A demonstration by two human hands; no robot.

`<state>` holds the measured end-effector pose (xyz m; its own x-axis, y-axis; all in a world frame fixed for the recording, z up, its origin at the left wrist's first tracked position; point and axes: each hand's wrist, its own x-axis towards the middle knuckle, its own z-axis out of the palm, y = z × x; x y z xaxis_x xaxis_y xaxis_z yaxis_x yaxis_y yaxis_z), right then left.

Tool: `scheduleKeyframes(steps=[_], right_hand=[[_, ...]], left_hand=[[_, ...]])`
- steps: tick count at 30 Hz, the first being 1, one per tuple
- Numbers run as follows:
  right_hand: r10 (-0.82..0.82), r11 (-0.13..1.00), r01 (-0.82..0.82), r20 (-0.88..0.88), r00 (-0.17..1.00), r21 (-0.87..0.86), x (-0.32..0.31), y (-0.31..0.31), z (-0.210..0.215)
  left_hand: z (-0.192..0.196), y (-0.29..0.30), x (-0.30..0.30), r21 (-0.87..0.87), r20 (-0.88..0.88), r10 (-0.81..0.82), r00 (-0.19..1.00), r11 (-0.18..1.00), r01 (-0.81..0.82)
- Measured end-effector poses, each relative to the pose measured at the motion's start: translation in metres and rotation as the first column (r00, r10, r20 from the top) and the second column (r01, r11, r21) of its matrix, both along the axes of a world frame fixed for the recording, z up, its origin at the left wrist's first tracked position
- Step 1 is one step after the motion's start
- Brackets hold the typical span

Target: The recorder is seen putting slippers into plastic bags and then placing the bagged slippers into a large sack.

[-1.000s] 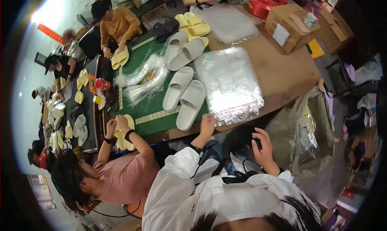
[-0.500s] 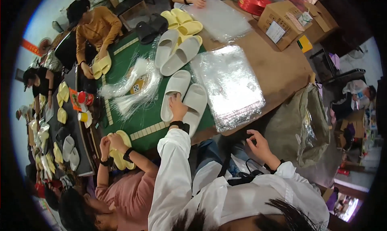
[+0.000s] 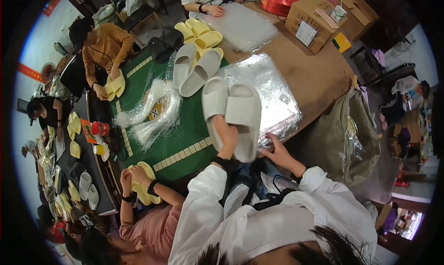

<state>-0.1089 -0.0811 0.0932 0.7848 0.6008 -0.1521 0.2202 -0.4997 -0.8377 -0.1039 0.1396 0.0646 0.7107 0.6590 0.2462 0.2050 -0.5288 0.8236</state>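
Observation:
A pair of pale grey slide slippers [image 3: 243, 108] is lifted side by side over the near edge of the table. My left hand [image 3: 225, 135] grips them, its fingers going into the left slipper's opening and partly hidden there. To the right, my right hand [image 3: 280, 155] has thumb and fingers apart, close to the near corner of a stack of shiny clear plastic bags [image 3: 277, 91]. Whether its fingertips touch the bags I cannot tell. Another grey pair of slippers [image 3: 203, 73] lies farther back, beside yellow slippers [image 3: 201, 32] and black slippers [image 3: 164, 47].
A bundle of clear plastic strands [image 3: 159, 110] lies on the green tabletop [image 3: 185, 126]. Farther right are a cardboard box [image 3: 312, 24], red twine [image 3: 279, 2] and a large sack [image 3: 330, 140]. Co-workers sit left and across; one beside me handles yellow slippers [image 3: 144, 184].
My left hand has raised the grey slippers off the table and moved them right, bringing them together. My right hand has come left toward them and the bags.

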Motion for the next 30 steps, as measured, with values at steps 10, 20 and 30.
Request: scheduleKeyframes(steps=[10, 20, 30], right_hand=[[-0.356, 0.914, 0.385, -0.197, 0.913, 0.132, 0.074, 0.000, 0.021], [-0.345, 0.773, 0.468, 0.334, 0.877, -0.429, 0.176, -0.013, -0.058], [0.027, 0.922, 0.019, 0.113, 0.993, -0.386, 0.203, 0.040, -0.100]], left_hand=[[-0.003, -0.078, 0.071, -0.135, -0.160, -0.028, 0.987, 0.991, 0.006], [-0.060, -0.082, 0.040, 0.113, -0.413, -0.368, 0.833, 0.887, 0.448], [-0.061, -0.090, 0.012, 0.153, -0.635, -0.431, 0.641, 0.744, 0.651]])
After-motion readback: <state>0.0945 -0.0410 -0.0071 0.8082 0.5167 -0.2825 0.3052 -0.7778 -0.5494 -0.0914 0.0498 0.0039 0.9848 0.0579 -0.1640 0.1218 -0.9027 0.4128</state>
